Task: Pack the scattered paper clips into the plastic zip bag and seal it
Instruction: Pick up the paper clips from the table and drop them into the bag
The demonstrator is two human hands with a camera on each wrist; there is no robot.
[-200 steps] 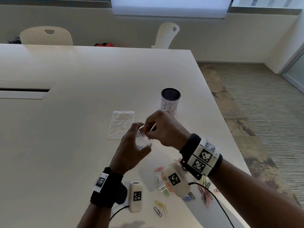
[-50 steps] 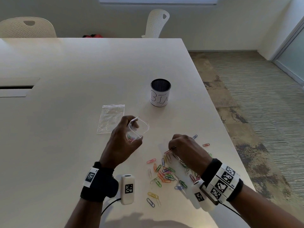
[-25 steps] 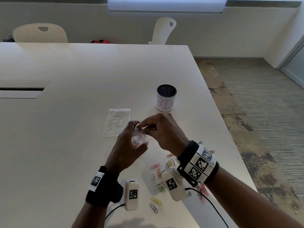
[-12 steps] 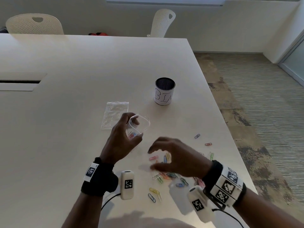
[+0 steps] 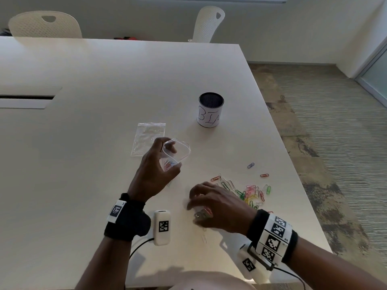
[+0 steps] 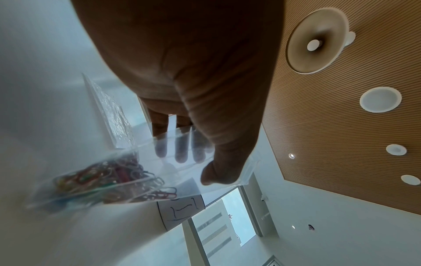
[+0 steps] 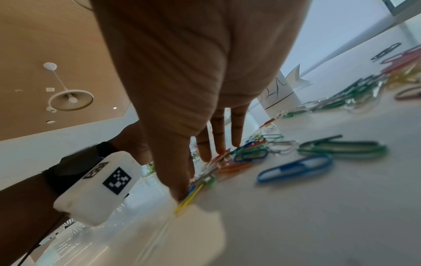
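My left hand [image 5: 167,159] holds a clear zip bag [image 5: 182,150] upright above the table, its mouth gaping. Several coloured paper clips [image 6: 107,180] lie at its bottom. The thumb is on one side and the fingers [image 6: 181,153] show through the plastic. My right hand [image 5: 198,210] is down on the table at the near left end of the scattered paper clips [image 5: 251,193]. Its thumb and fingertips [image 7: 216,149] close on a small bunch of clips [image 7: 230,162]. More clips [image 7: 341,147] lie loose to the right.
A second clear zip bag [image 5: 149,139] lies flat beyond my left hand. A black mesh cup with a paper label [image 5: 210,113] stands further back. Single blue [image 5: 250,165] and red [image 5: 264,175] clips lie near the table's right edge [image 5: 293,164]. Two white chairs stand behind the table.
One second ago my right hand was at the bag's mouth. It then swung back and down and now sits on the clips. My left hand has kept the bag held open.
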